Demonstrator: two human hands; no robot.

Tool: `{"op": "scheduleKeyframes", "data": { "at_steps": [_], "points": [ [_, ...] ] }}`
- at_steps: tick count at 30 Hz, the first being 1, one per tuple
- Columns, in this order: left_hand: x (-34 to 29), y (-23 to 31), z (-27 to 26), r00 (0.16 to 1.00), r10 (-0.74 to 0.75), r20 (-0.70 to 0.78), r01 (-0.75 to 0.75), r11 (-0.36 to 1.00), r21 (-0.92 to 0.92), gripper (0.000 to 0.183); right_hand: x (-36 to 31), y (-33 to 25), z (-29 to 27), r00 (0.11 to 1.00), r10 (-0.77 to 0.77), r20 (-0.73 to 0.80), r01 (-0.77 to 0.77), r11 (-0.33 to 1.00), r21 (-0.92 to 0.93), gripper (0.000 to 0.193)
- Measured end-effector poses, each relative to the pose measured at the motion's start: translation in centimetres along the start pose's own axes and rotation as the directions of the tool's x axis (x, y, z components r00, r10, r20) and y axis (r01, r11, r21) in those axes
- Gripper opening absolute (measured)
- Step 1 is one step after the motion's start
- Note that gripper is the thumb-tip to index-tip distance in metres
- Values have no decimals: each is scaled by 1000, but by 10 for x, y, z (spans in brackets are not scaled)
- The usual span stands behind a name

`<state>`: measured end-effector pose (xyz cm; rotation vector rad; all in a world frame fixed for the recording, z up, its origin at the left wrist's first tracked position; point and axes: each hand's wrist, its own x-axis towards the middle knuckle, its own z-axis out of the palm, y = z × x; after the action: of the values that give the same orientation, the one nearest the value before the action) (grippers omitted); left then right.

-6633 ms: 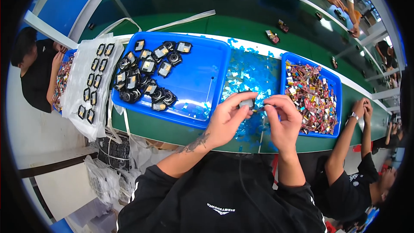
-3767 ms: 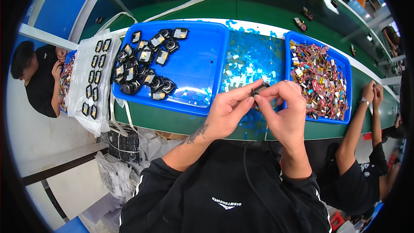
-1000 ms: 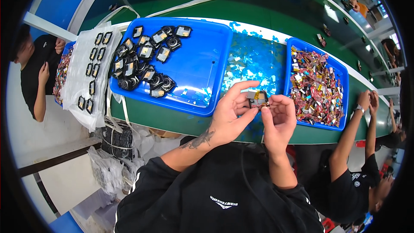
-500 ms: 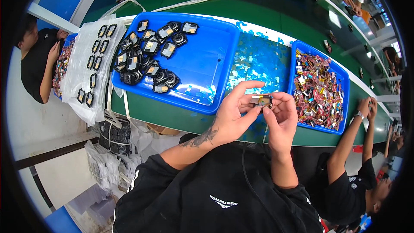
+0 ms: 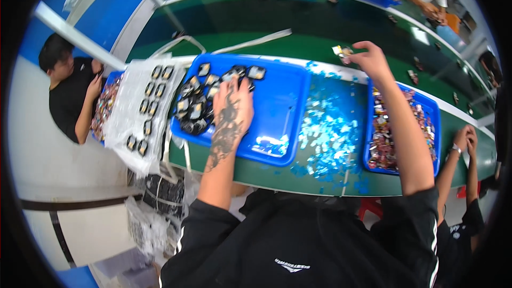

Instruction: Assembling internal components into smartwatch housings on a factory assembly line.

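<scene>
- Far left: a clear plastic sheet (image 5: 140,108) w/ small dark parts in rows hung over the table edge, just beside my big blue tray (image 5: 282,108). Little spare room on that side.
- My left hand (image 5: 233,108) lay palm down, fingers spread, on the heap of small dark parts (image 5: 198,105) in the tray's left half. Couldn't tell if it gripped one.
- To do that well, I judged: set or pick one piece only, don't shove the heap toward the tray rim.
- Tray's right half was bare, the best open spot for moving.
- Next right: blue flakes (image 5: 326,134) scattered on the table, some near the front edge.
- My right hand (image 5: 369,60) reached out past the tray, fingers pinched on a small shiny part (image 5: 341,50) over the green belt (image 5: 256,18).
- Far right: smaller blue bin (image 5: 433,112) of mixed bits sat under my forearm, so keep the elbow high.
</scene>
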<state>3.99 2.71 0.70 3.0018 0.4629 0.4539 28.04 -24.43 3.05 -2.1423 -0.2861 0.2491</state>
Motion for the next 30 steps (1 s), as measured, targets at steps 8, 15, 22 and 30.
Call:
{"op": "scheduleKeyframes", "data": {
  "at_steps": [8, 15, 22, 30],
  "points": [
    [-6, 14, -4, 990, 109, 90, -102, 991, -84, 33, 48, 45, -4, 987, 39, -158, -92, 935, -344, 43],
    [9, 14, 5, 969, 225, 104, -226, 974, 2, 30, -13, 11, -72, 986, -117, -121, 50, 891, -451, 14],
    [21, 10, 0, 954, 233, 187, -242, 970, 29, 37, -94, 20, -69, 947, -157, 281, 312, 664, -679, 17],
    [-4, 33, -6, 967, -30, 252, 253, 190, -949, 18, -105, 35, -80, 975, -174, 138, 221, 703, -676, 12]
  ]
}}
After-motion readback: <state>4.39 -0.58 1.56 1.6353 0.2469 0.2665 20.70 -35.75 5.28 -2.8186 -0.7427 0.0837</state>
